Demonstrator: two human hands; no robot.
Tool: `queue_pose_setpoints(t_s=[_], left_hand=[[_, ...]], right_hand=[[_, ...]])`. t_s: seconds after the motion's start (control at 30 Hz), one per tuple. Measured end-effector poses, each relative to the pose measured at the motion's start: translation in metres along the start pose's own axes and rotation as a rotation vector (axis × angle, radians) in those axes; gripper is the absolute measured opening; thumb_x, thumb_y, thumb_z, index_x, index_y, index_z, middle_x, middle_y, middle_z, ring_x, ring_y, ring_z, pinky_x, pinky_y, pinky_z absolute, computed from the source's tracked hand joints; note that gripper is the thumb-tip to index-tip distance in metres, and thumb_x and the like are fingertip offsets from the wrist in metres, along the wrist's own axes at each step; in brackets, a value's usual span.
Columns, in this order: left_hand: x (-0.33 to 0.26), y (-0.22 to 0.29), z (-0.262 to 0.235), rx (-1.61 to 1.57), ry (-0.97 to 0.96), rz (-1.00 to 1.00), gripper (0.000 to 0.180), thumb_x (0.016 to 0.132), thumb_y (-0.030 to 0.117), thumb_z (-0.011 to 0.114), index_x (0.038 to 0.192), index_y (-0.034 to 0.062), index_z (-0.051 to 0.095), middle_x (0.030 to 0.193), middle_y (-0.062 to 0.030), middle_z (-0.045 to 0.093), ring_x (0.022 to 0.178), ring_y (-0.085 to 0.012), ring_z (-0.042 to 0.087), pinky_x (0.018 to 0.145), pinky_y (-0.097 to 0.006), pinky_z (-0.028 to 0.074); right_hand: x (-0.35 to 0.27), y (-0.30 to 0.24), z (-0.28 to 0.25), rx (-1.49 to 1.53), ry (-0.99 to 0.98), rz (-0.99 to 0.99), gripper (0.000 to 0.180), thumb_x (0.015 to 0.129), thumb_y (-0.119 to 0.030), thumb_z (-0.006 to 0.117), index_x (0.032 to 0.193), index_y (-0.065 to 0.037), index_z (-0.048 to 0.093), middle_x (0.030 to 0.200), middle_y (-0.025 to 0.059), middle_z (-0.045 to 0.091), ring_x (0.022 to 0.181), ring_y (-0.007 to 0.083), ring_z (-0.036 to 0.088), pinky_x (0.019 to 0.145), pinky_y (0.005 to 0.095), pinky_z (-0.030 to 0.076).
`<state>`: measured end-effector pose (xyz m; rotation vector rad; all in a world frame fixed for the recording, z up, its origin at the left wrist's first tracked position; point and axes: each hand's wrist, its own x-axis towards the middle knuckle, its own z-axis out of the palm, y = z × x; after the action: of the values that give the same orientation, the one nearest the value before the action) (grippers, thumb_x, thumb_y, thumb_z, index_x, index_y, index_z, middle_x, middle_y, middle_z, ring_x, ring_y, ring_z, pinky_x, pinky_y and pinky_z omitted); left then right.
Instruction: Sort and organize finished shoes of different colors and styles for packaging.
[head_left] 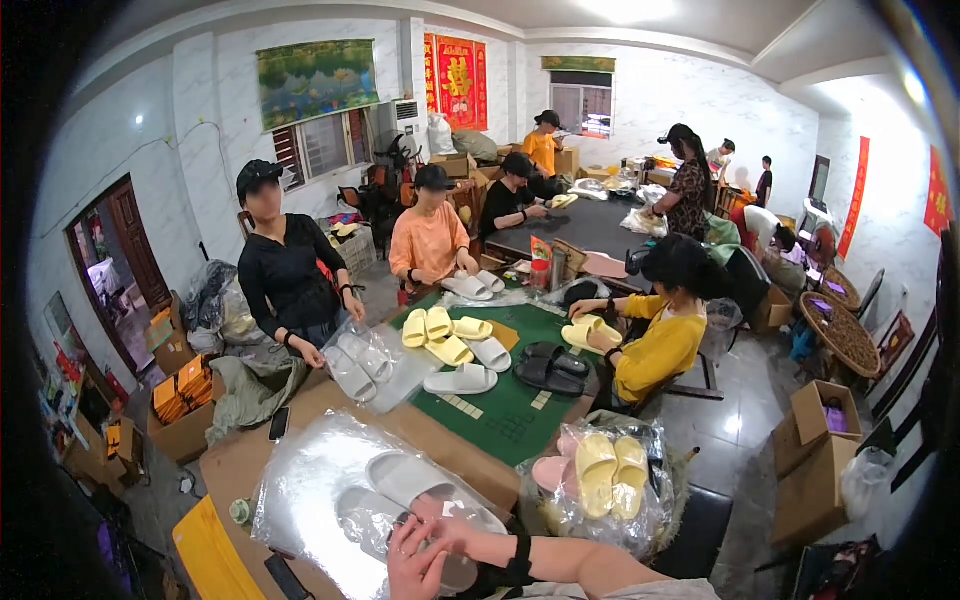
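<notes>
At the bottom centre, my left hand [415, 562] has its fingers bent and pressed close together over the near end of a clear plastic bag; what they pinch is hidden. My right hand [455, 530], a black band at its wrist, reaches in from the right and crosses beside the left. Its fingers grip the opening of a light grey slipper [408, 476]. A second grey slipper [362, 515] lies next to it, seen through the shiny clear plastic bags [310, 480] spread on the brown table. To the right, yellow slippers [612, 475] rest on a bagged pile with pink ones.
On the green mat [470, 415] lie yellow, grey and black slippers [552, 368]. A person in black holds a bag of grey slippers [358, 362]; people in orange and yellow handle others. A phone [280, 424], a yellow sheet [215, 555] and cardboard boxes [815, 480] surround the table.
</notes>
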<state>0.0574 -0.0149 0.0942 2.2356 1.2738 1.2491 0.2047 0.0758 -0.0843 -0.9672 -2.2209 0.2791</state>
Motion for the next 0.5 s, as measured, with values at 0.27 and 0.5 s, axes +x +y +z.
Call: queue_pose_setpoints(t_s=[0.27,0.5], left_hand=[[-0.010,0.011,-0.016,-0.161,-0.053,0.020,0.021,0.090,0.007,0.061,0.108,0.0065,0.072,0.131,-0.0159,0.061,0.130,-0.0383,0.049,0.108,-0.048,0.036],[-0.013,0.005,-0.030,-0.149,-0.042,0.008,0.024,0.087,0.012,0.065,0.109,0.0061,0.072,0.133,-0.0174,0.060,0.130,-0.0386,0.048,0.108,-0.047,0.036]], right_hand=[[0.112,-0.050,-0.008,0.187,-0.123,0.294,0.029,0.089,-0.024,0.061,0.106,0.000,0.056,0.102,0.0231,0.058,0.088,0.0437,0.061,0.075,0.0501,0.051],[0.129,-0.036,0.023,0.194,0.004,0.413,0.031,0.087,-0.023,0.062,0.105,0.003,0.057,0.104,0.0249,0.057,0.091,0.0428,0.060,0.078,0.0505,0.050]])
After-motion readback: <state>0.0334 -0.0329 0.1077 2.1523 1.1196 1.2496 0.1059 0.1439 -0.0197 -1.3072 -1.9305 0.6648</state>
